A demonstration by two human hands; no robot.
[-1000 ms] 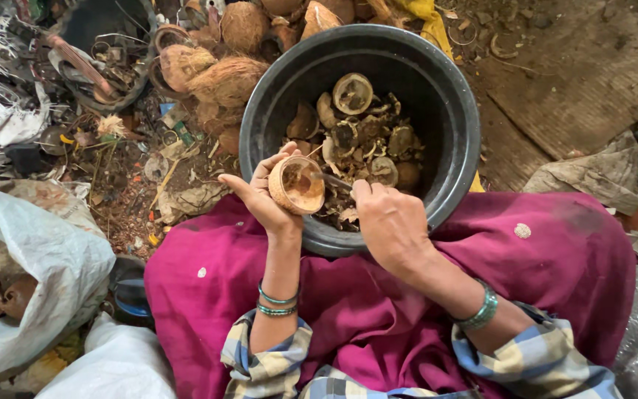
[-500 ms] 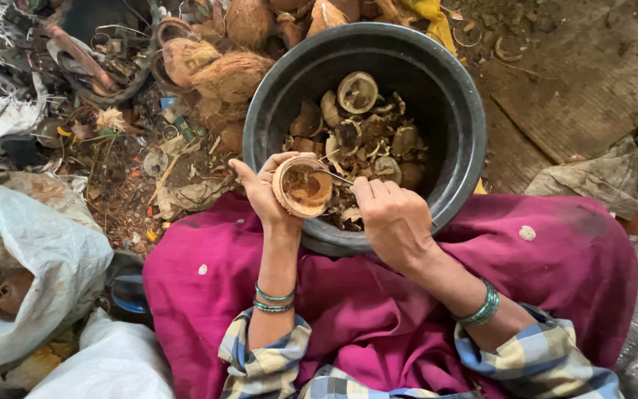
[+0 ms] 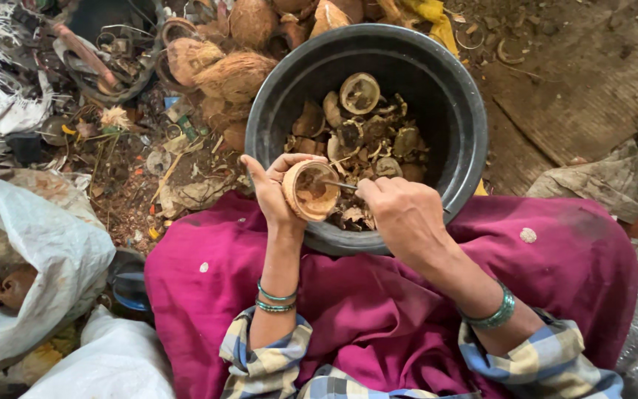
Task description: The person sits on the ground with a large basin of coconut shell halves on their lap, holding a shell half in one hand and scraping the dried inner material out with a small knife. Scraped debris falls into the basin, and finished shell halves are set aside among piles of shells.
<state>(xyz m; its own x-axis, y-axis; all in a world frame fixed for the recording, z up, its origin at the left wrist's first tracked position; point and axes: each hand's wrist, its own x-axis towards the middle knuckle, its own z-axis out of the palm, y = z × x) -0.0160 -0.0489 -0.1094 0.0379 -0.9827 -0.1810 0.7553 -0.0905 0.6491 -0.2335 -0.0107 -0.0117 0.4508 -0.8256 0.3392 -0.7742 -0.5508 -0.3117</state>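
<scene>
Two bare hands work a coconut shell half over a black tub.

The left hand (image 3: pixel 273 193) fingers cup the coconut shell half (image 3: pixel 310 191) at the black tub's (image 3: pixel 459 111) seven o'clock rim. The right hand (image 3: pixel 406 220) fingers close on a thin metal tool (image 3: pixel 340 184), its tip inside the shell. Whole coconuts (image 3: pixel 236 74) lie at ten o'clock.

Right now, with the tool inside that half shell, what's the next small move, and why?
Probably a short prying stroke along the inner wall. The left hand cups the half shell open side up over the black tub, and the right hand holds a thin tool with its tip already inside. Pale flesh seems to remain there, and loosened pieces would drop into the tub.
</scene>
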